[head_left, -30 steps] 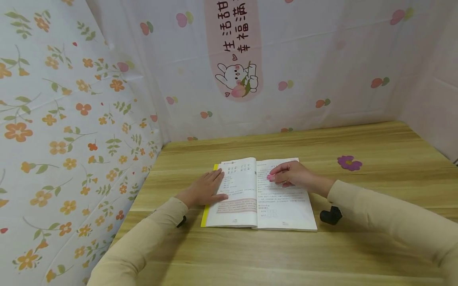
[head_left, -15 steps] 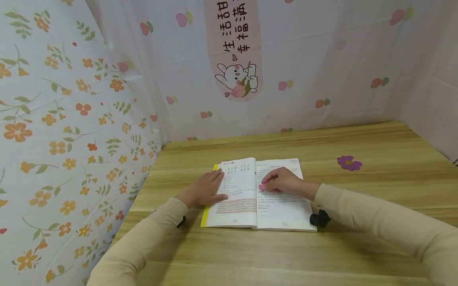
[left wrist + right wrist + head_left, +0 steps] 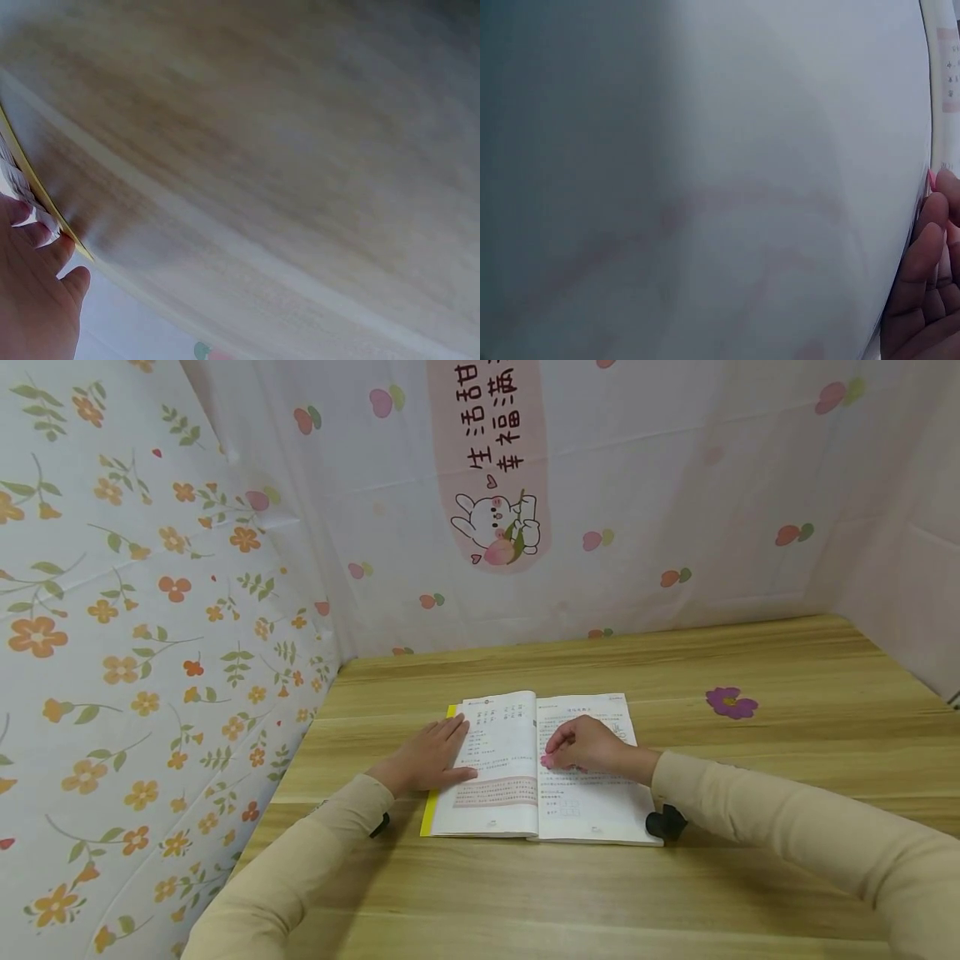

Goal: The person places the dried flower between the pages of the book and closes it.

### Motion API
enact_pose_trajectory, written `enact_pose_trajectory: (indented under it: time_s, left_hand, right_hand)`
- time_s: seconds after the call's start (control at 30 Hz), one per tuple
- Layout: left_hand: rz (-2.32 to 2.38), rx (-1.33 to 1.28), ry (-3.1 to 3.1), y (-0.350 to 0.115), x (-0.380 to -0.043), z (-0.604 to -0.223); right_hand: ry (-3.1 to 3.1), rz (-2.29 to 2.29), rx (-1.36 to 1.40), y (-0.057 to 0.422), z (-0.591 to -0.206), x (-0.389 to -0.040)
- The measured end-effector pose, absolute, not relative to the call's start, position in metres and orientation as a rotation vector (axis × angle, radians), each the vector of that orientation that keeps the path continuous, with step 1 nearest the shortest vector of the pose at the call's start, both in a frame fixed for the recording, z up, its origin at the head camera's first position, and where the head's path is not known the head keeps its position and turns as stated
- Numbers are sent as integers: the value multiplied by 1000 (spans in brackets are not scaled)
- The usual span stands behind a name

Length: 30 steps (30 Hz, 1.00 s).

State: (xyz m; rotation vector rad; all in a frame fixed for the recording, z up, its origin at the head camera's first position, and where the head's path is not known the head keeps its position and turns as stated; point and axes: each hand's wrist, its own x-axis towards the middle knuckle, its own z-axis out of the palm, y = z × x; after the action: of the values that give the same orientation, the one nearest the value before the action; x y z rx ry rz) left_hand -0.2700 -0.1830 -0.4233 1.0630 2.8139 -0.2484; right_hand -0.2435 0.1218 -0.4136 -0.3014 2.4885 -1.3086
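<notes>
An open book (image 3: 498,814) with a yellow cover edge lies on the wooden table. My left hand (image 3: 431,756) rests on the outer part of its left page, fingers extended and thumb spread. In the left wrist view, the fingertips of this left hand (image 3: 37,277) show beside the yellow edge. Over the right page, close to the spine, my right hand (image 3: 588,745) pinches a small pink petal-like piece (image 3: 547,761) between thumb and fingers. A sliver of that pink piece (image 3: 931,180) shows in the right wrist view; the rest is hidden by fingers.
A purple flower with a yellow centre (image 3: 732,702) lies on the table (image 3: 525,893) right of the book. Black wrist cameras hang under both sleeves, the right one (image 3: 666,822) by the book's lower right corner. Patterned cloth (image 3: 637,485) stands behind and at the left.
My right hand has moved left and nearer to me across the right page, bringing the pink piece close to the spine. The left hand has stayed in place.
</notes>
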Motion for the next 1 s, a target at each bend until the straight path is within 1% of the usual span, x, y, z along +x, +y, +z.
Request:
enact_pose_trajectory:
  time_s: [0.43,0.77,1.0]
  left_hand:
    - [-245,1064,2810,-183,-269,-420]
    - [-255,1058,2800,-183,-270,-421]
    - [-270,1046,2800,-182,-269,-420]
  right_hand:
    - [2595,-1244,-511,128,-409,-243]
    - [2732,-1158,-648,156,-398,-254]
    - [2941,-912,-738,178,-394,-265]
